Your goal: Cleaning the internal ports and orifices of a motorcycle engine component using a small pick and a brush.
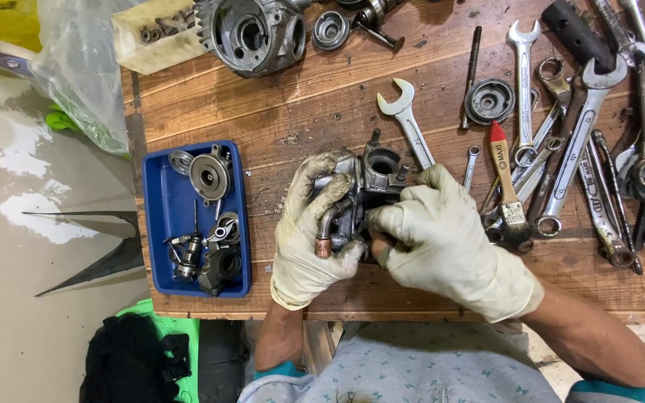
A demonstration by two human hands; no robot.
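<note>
Partly hidden under both gloved hands, a grimy cast-metal carburetor body (371,186) sits at the middle of the wooden counter (322,104); its lower half cannot be made out. Its open round bore faces up. The left hand (309,231) wraps fingers around a bent copper-tipped pipe (328,227), and the right hand (434,235) pinches the casting's near edge. Wrenches (584,149) lie right, a blue plastic tray (157,224) left.

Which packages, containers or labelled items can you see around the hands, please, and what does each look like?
Clear plastic bag: top left, crumpled, hanging over the bench edge.
Cream box: top left, rectangular, holding small bolts.
Blue tray: left of the left hand, rectangular, holding metal parts.
Brush: beside the right hand, printed wooden handle, red tip.
</note>
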